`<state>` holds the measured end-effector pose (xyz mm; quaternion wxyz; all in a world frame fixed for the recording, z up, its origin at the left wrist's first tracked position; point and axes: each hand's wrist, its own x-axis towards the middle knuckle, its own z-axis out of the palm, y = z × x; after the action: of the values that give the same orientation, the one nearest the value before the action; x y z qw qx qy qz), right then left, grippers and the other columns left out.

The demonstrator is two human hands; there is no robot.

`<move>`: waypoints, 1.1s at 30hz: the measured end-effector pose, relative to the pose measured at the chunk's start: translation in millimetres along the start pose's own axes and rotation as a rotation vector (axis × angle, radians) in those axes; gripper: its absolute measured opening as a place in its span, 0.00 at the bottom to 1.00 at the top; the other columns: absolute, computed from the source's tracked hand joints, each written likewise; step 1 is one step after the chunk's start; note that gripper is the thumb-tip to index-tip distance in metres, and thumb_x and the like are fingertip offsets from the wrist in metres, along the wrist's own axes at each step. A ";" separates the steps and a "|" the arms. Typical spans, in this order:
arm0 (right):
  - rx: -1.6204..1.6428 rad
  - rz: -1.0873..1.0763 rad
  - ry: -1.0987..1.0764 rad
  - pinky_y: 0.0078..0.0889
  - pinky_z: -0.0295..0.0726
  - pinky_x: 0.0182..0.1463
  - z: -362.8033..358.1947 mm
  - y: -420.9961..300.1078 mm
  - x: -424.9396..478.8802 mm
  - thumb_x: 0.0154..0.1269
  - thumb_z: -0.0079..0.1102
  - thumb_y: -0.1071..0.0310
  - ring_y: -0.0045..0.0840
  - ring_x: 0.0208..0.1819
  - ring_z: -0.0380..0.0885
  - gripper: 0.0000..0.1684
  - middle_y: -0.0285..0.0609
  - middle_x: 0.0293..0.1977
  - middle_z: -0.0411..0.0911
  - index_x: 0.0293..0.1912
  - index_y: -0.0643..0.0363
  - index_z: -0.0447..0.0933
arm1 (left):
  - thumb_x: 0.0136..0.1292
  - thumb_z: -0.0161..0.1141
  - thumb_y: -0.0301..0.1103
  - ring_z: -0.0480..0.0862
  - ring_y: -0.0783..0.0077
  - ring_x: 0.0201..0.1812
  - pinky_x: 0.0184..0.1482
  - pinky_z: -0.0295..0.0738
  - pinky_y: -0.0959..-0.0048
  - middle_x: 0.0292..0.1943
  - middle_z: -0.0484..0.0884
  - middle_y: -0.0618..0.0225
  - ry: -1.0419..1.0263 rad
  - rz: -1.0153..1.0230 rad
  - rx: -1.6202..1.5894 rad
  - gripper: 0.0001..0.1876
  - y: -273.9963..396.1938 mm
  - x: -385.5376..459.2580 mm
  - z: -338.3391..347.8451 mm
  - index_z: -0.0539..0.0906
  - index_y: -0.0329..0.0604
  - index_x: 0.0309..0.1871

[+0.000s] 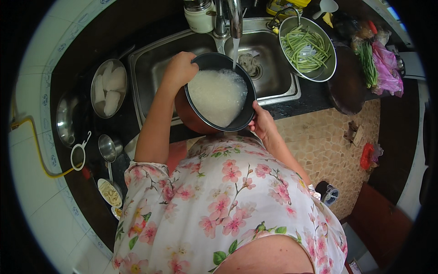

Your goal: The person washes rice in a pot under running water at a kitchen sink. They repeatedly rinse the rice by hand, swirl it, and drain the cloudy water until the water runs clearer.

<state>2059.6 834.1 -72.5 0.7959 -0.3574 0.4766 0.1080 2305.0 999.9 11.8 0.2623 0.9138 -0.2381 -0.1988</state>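
Note:
My left hand point(181, 69) grips the upper left rim of a deep pot point(198, 118) with a dark inside and a reddish-brown outside. On its lower right side, my right hand point(262, 120) holds the rim. The pot is tilted over the front of a double steel sink point(142, 73). Cloudy whitish water point(217, 97), with what looks like rice in it, fills much of the pot. From the chrome faucet point(236, 20) a stream of water runs into it. A greyish wet cloth or bag point(249, 64) lies by the drain in the right basin.
A metal bowl of green long beans point(304, 48) rests at the sink's right corner. Beyond it are a dark round board point(347, 82), green stalks point(367, 65) and a pink plastic bag point(385, 68). On the left stand a bowl of white pieces point(110, 85), a ladle point(108, 149) and a small strainer point(78, 156).

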 end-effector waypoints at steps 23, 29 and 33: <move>-0.655 -0.515 0.241 0.22 0.66 0.17 9.0 -74.4 11.5 0.59 0.59 0.65 0.16 0.14 0.68 0.12 0.33 0.14 0.70 0.24 0.63 0.75 | 0.59 0.57 0.27 0.86 0.62 0.32 0.37 0.77 0.68 0.30 0.84 0.54 0.426 -0.095 -0.389 0.13 -37.4 -31.3 60.2 0.80 0.37 0.48; -0.727 -0.585 0.343 0.25 0.64 0.20 -14.2 -94.6 11.0 0.57 0.58 0.67 0.14 0.16 0.65 0.12 0.32 0.13 0.68 0.23 0.65 0.74 | 0.60 0.57 0.25 0.85 0.66 0.28 0.34 0.77 0.71 0.29 0.84 0.56 0.380 -0.087 -0.526 0.12 -16.1 -21.5 76.0 0.80 0.37 0.47; -0.699 -0.633 0.271 0.27 0.64 0.20 -8.5 -104.7 25.0 0.56 0.58 0.67 0.14 0.16 0.64 0.13 0.32 0.13 0.68 0.22 0.65 0.73 | 0.60 0.57 0.26 0.84 0.66 0.28 0.35 0.77 0.73 0.29 0.84 0.56 0.378 -0.083 -0.554 0.12 -26.9 -6.5 78.2 0.80 0.37 0.47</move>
<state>2120.6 748.6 -47.0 0.5528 -0.7414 0.3789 -0.0332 2270.4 993.4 -63.3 0.5319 0.8373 -0.0846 -0.0935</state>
